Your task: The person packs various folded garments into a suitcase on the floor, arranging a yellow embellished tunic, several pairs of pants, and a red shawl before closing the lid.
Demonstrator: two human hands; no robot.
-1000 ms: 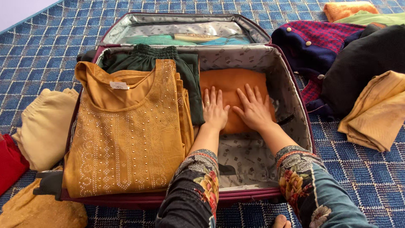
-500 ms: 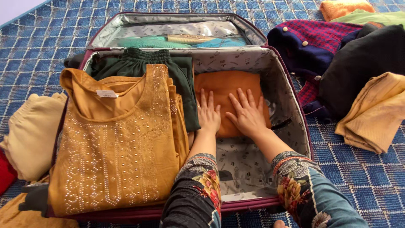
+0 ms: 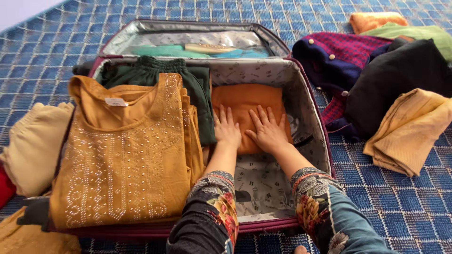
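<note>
An open maroon suitcase (image 3: 314,117) lies on a blue patterned carpet. In its right half rests a folded orange garment (image 3: 245,99). My left hand (image 3: 227,129) and my right hand (image 3: 267,130) press flat on that garment, fingers spread, side by side. A mustard embroidered tunic (image 3: 127,150) covers the suitcase's left half, over a dark green garment (image 3: 188,80). Teal and cream clothes (image 3: 188,48) sit behind mesh in the raised lid.
Right of the suitcase lie a navy and red checked jacket (image 3: 329,56), a black garment (image 3: 395,80), a folded yellow cloth (image 3: 409,131) and orange and light green pieces (image 3: 391,23). A cream garment (image 3: 33,146) and mustard cloth (image 3: 28,240) lie to the left.
The view has shifted slightly, so the suitcase sits a little further left and lower. Both hands stay pressed flat on the orange garment and have slid a little toward me.
</note>
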